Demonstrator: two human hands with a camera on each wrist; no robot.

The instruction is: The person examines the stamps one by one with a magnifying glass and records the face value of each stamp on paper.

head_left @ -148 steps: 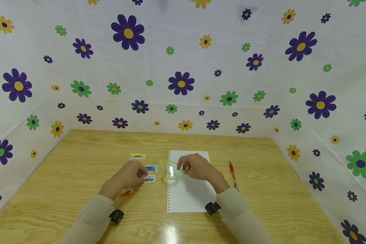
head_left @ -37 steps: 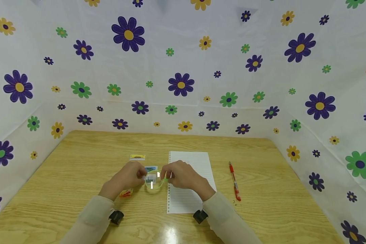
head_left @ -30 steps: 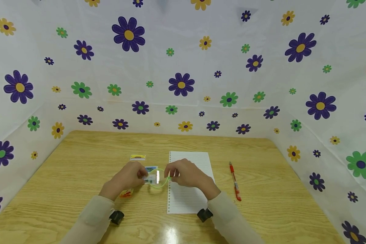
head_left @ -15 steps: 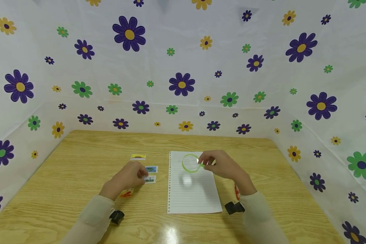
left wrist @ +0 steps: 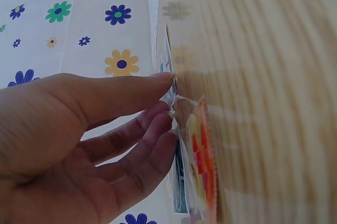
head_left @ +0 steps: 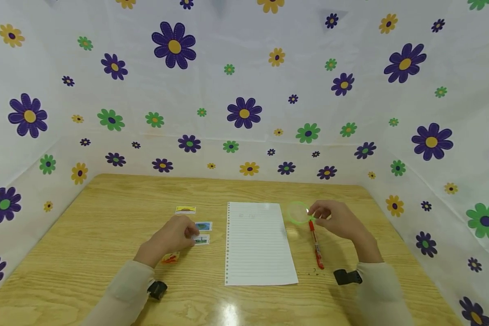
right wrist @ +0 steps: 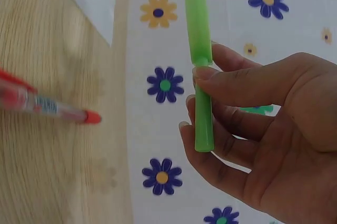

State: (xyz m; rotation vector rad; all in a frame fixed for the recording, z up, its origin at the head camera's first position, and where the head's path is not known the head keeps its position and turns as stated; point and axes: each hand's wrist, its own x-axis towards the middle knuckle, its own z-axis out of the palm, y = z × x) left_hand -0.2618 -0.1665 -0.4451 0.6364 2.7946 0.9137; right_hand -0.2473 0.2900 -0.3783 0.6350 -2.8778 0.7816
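My right hand (head_left: 337,218) pinches the handle of a green-rimmed magnifying glass (right wrist: 198,21), held raised over the table. Its round clear lens overlaps the table just right of the paper in the head view. On the left, my left hand (head_left: 170,236) has its thumb and curled fingertips at the left edge of a small green-and-white stamp (head_left: 202,239). Behind that stamp lies a blue one (head_left: 204,226), and a yellow stamp (head_left: 185,210) is farther back. A red-and-yellow stamp (left wrist: 201,155) lies nearer, partly hidden by the left wrist in the head view.
A lined sheet of paper (head_left: 261,253) with faint writing near its top lies mid-table. Right of it is a red pen (head_left: 315,244), below the magnifying glass, with small dark specks near its lower end. Flower-printed white cloth (head_left: 244,81) encloses the wooden table (head_left: 106,217).
My right hand has carried the magnifying glass from over the stamps, across the paper, to above the pen on the right. My left hand has stayed at the green-and-white stamp.
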